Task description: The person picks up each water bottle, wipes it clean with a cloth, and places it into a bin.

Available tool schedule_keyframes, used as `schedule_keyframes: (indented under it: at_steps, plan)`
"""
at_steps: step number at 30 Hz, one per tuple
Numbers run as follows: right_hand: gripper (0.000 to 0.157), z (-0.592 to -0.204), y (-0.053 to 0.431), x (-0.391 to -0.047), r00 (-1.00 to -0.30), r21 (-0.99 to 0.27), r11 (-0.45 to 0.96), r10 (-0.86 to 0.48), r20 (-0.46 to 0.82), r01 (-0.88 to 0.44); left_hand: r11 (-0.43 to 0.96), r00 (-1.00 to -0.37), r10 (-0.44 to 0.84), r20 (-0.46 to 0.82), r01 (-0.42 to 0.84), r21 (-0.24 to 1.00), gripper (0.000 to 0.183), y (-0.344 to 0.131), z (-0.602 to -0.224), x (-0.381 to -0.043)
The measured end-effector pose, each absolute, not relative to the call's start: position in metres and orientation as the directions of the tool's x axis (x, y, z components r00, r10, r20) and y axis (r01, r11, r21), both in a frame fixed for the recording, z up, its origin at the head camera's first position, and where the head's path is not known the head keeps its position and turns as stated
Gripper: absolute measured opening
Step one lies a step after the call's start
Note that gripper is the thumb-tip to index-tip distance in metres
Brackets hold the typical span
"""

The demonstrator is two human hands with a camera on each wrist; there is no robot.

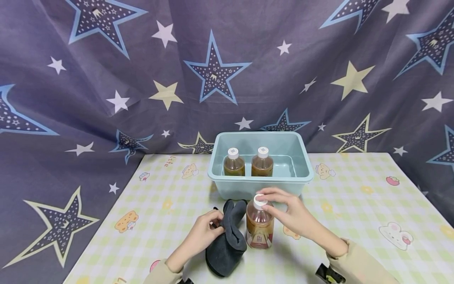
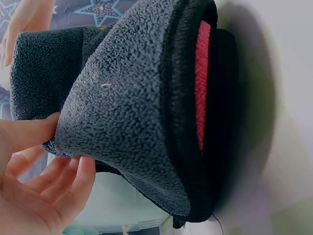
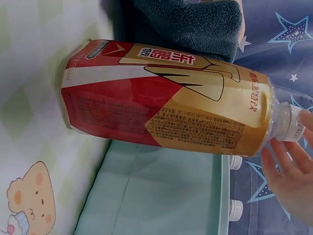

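Observation:
My left hand (image 1: 207,232) pinches the edge of a soft dark grey fleece item (image 1: 226,248) between thumb and fingers. It has black trim, and a strip of red (image 2: 202,83) shows at its opening in the left wrist view; its exact kind is unclear. Just right of it stands an upright plastic drink bottle (image 1: 260,227) with a white cap and a red and gold label (image 3: 161,98). My right hand (image 1: 289,211) grips this bottle by its cap from above. Fleece and bottle are side by side, close together, in front of a light blue bin.
The light blue plastic bin (image 1: 260,185) stands behind my hands at the table's back. Inside it are two capped bottles (image 1: 234,163), left and middle. A checked, cartoon-printed cloth (image 1: 354,221) covers the table, and a starry curtain (image 1: 269,86) hangs behind.

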State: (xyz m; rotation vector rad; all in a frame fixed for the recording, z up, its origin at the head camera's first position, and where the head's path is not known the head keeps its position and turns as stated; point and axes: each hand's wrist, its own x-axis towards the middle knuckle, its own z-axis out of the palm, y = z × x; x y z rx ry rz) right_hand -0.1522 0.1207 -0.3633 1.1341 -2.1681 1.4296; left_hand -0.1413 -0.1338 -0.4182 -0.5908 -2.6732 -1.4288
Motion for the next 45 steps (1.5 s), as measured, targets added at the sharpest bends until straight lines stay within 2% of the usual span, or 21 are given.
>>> schedule_keyframes:
  at_steps: [9, 18, 29, 45]
  plan:
    - [0.029, -0.366, 0.118, -0.151, -0.651, -0.642, 0.18, -0.403, 0.643, -0.745, 0.471, -0.903, 0.336, 0.268, 0.407, 0.782, 0.017, -0.123, -0.381, -0.13]
    - [0.027, -0.369, 0.116, -0.152, -0.645, -0.63, 0.179, -0.369, 0.669, -0.756, 0.461, -0.886, 0.355, 0.299, 0.444, 0.768, 0.019, -0.122, -0.393, -0.148]
    - [0.026, -0.371, 0.114, -0.151, -0.645, -0.62, 0.193, -0.335, 0.687, -0.761, 0.524, -0.817, 0.434, 0.381, 0.572, 0.631, 0.018, -0.115, -0.375, -0.151]
    - [0.023, -0.372, 0.113, -0.148, -0.678, -0.651, 0.202, -0.315, 0.664, -0.731, 0.614, -0.807, 0.485, 0.337, 0.588, 0.527, 0.018, -0.107, -0.383, -0.151]
